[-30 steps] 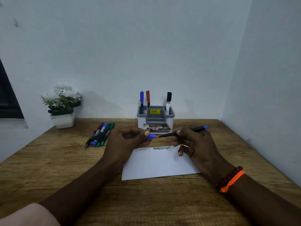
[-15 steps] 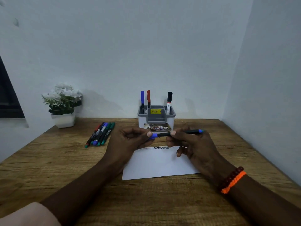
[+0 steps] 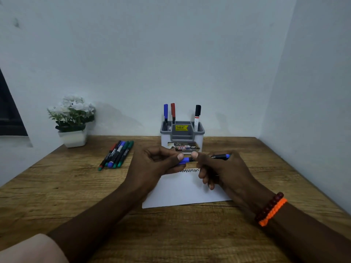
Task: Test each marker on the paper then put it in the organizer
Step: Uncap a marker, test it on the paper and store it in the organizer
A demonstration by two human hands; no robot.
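Hands are held together above the sheet of paper (image 3: 182,190), which lies flat on the wooden table (image 3: 57,190) just in front of the organizer (image 3: 182,138). A blue marker (image 3: 218,156) is gripped in the right hand (image 3: 224,171), its black barrel pinched between thumb and forefinger and lying nearly level, with a small blue end showing past the knuckles on the right. The marker's blue cap (image 3: 183,160) is pinched between the thumb and fingers of the left hand (image 3: 152,168). Cap and barrel are seen in one line, with the two thumbs almost touching; whether the cap is fully seated on the marker cannot be told. A dark zigzag scribble (image 3: 190,170) is visible along the far edge of the paper, just below the hands.

The organizer is a grey and white box standing at the back of the table, near the wall, with a yellow price sticker (image 3: 181,127) inside and a printed label on its front. Three markers stand upright in it: a blue one (image 3: 165,115) and a red one (image 3: 173,112) in the left back compartment, and a black-capped white one (image 3: 197,117) in the right.

A cluster of untested markers (image 3: 116,154) lies side by side on the table to the left, well apart from the paper, with red, blue and green caps. A white pot of white flowers (image 3: 73,120) stands in the far left corner. An orange band and a dark red bead bracelet (image 3: 270,209) are worn on the right wrist.
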